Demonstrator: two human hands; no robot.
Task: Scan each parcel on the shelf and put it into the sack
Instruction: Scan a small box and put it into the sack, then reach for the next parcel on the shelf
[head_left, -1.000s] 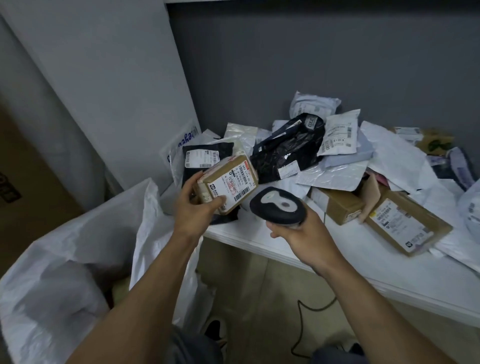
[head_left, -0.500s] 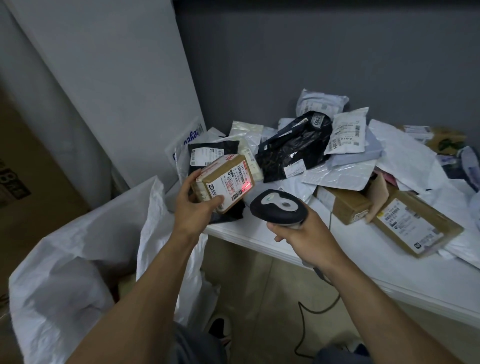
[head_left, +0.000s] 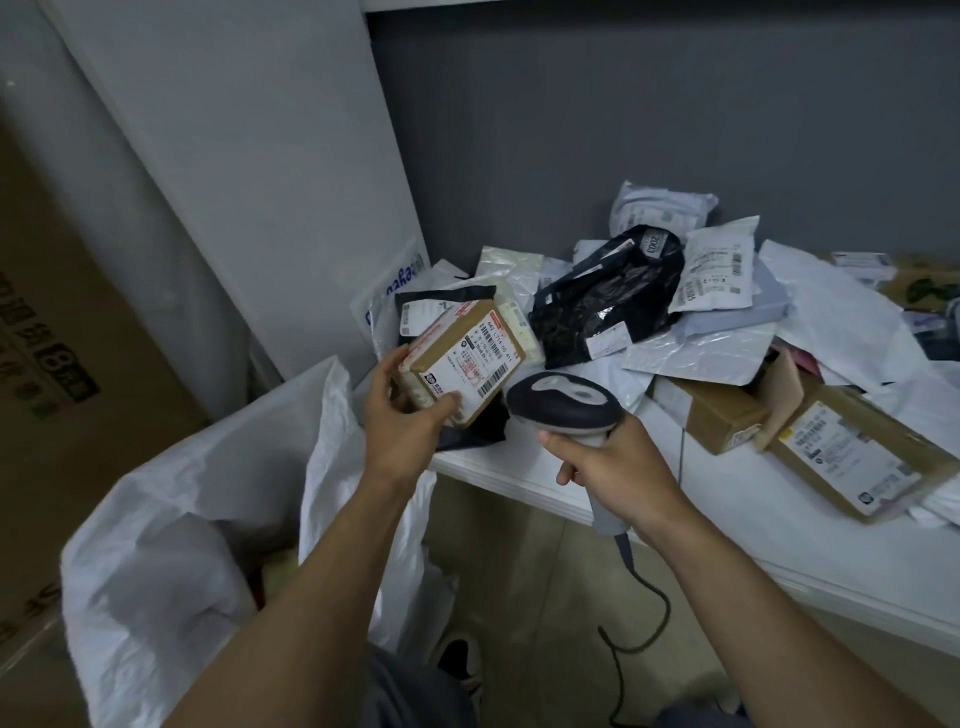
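here the left hand (head_left: 402, 426) grips a small brown cardboard parcel (head_left: 462, 361) above the white shelf (head_left: 779, 540) edge, label up, long axis running from lower left to upper right; the right hand (head_left: 618, 467) clasps a handheld barcode scanner (head_left: 563, 402) just beside it, the white woven sack (head_left: 197, 519) open below

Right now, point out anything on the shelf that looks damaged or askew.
A cardboard flap sticks up loose between the small brown box and the labelled brown box on the shelf, possibly torn open.

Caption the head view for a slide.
Left hand holds a brown parcel beside the scanner gripped by the right hand, white sack open lower left.
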